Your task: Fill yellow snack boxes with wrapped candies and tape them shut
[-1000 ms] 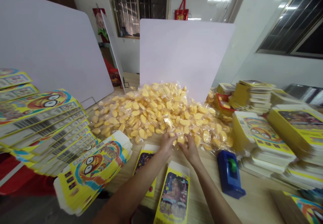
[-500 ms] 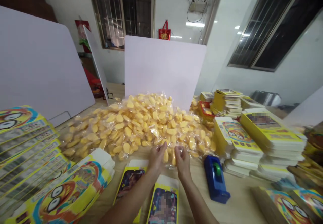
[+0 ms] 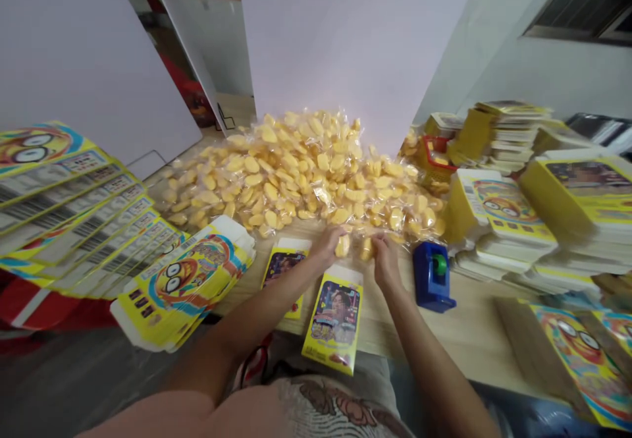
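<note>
Near the front of a heap of yellow oval pieces in clear plastic bags [image 3: 296, 174], both my hands are closed in a pinch. My left hand [image 3: 328, 246] grips a bagged yellow piece [image 3: 342, 246] at its fingertips. A second bagged yellow piece [image 3: 366, 249] is pinched by my right hand [image 3: 387, 261], a short way to the right. Whether the two bags are joined I cannot tell. Below the hands lies a yellow printed box [image 3: 333, 323] with a white top flap. Another yellow box [image 3: 282, 263] lies left of it, partly covered by my left forearm.
A blue tape dispenser [image 3: 433, 276] stands right of my right hand. Stacks of flat yellow boxes [image 3: 503, 217] rise on the right, with a red basket [image 3: 437, 155] behind. Fanned cartons [image 3: 89, 214] fill the left side. A white panel [image 3: 345, 49] stands behind the heap.
The view has tipped downward, showing my lap. My hands have spread apart, each with a bagged yellow piece. The boxes and tape dispenser keep their places on the table.
</note>
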`<action>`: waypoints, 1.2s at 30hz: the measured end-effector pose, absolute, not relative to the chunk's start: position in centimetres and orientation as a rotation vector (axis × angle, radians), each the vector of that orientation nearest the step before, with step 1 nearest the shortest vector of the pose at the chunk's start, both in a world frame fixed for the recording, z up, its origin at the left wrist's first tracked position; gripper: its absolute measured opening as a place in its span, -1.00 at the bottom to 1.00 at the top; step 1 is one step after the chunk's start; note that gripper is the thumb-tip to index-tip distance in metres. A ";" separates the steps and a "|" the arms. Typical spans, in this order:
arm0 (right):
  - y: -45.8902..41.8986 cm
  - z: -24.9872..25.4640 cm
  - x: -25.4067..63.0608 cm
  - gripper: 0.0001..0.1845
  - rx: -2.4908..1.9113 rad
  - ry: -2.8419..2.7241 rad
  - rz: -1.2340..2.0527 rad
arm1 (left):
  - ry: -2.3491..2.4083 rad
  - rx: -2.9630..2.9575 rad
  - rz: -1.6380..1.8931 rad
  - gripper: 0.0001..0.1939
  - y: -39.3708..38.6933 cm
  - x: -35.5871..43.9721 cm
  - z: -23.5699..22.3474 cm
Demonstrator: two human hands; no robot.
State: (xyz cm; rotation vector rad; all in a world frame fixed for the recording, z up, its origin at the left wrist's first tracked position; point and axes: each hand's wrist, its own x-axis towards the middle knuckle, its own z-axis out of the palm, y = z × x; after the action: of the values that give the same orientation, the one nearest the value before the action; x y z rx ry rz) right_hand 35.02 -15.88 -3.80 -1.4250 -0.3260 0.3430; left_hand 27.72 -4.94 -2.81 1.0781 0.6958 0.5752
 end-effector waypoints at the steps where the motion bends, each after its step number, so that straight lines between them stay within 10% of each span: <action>1: -16.4 -4.2 35.1 -0.83 -1.406 -0.304 0.371 | 0.695 1.118 0.556 -0.81 -4.6 27.3 -3.1; 24: -22.4 -5.1 30.2 -0.76 -1.624 -0.983 0.985 | 0.260 2.008 0.172 -0.89 -5.4 19.3 -2.6; 28: -23.3 -3.1 29.8 -0.82 -1.617 -0.899 0.738 | 0.376 1.814 0.250 -0.22 -6.5 16.9 -1.6; 36: -26.2 -3.0 26.0 -0.79 -1.849 -1.180 0.167 | 0.365 1.404 0.325 -0.18 -10.3 13.4 -2.6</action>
State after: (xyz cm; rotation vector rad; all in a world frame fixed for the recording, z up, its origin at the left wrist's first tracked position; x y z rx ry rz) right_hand 26.01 -26.15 -3.03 -1.8489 -1.1799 0.1670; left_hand 13.36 -10.29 -2.60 1.4037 0.3652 0.3253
